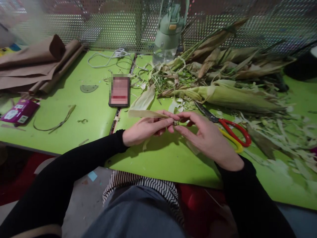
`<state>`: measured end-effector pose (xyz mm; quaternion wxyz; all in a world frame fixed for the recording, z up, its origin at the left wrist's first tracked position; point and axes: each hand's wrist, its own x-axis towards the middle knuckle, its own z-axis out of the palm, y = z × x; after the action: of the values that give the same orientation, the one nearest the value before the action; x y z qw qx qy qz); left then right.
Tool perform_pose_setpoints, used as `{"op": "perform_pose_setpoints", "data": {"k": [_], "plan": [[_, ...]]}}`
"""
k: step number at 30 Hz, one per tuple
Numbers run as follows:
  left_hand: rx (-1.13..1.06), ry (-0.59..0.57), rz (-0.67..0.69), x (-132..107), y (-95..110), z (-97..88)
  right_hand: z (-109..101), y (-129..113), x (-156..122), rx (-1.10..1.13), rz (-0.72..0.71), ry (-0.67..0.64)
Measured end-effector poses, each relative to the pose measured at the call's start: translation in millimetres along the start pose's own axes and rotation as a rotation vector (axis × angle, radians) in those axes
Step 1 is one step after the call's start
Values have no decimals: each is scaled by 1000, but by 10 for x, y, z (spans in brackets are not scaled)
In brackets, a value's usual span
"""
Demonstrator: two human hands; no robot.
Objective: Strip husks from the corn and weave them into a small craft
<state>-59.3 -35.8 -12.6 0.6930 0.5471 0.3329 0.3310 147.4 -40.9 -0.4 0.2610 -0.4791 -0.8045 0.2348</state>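
— Where were the hands, nearest the camera?
— Lower centre of the frame, just past the near edge of the green tabletop (74, 132). The left hand (144, 130) and the right hand (210, 140) met fingertip to fingertip. Both were pinched shut on one pale husk strip (146, 114) that ran off toward the left.
— Anything close beside them?
— One pair of scissors (220, 120) with red and yellow handles lay flat just behind the right hand, blades pointing to the upper left.
— Any containers?
— One: a bottle (168, 36) with a green lid, upright at top centre against the mesh panel (111, 23). Its body was clear, but I couldn't tell how much it held.
— Room to move?
— The bare stretch was left of centre, with only a thin husk strand (59, 121) on it and one phone (119, 91) lying by the seam in the tabletop. The right of the frame was littered with husk scraps (284, 132) down to the near edge.
— Counts, farther back?
— One whole ear of corn (232, 97) in its husk lay across right of centre. Behind it was a heap of dry husks (235, 56) I couldn't count. There was one purple packet (19, 111) at the left edge, one stack of folded brown paper (37, 62) at upper left, and one white cable (106, 58) beside it.
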Motion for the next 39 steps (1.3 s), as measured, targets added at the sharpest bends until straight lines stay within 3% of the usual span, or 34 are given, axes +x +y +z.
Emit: {"op": "perform_pose_setpoints", "data": {"k": [3, 7, 10, 13, 19, 27, 33, 35, 39], "plan": [[23, -14, 35, -15, 6, -12, -22, 1, 2, 40, 32, -64], [123, 2, 109, -36, 33, -19, -70, -8, -6, 58, 102, 39], [196, 23, 142, -49, 56, -9, -78, -15, -13, 102, 157, 19], [220, -7, 101, -62, 85, 12, -29, -17, -17, 184, 196, 3], [261, -65, 34, -61, 121, 29, 88, 26, 2, 456, 285, 95], [294, -105, 1, -80, 160, 50, 148, -11, -20, 440, 191, 225], [193, -129, -32, -75, 103, 97, 139, -37, -35, 478, 264, 292], [163, -88, -39, -68, 99, 103, 103, -28, -33, 460, 279, 262], [143, 40, -35, -56, 128, 84, 43, -22, -33, 374, 212, 20]]}}
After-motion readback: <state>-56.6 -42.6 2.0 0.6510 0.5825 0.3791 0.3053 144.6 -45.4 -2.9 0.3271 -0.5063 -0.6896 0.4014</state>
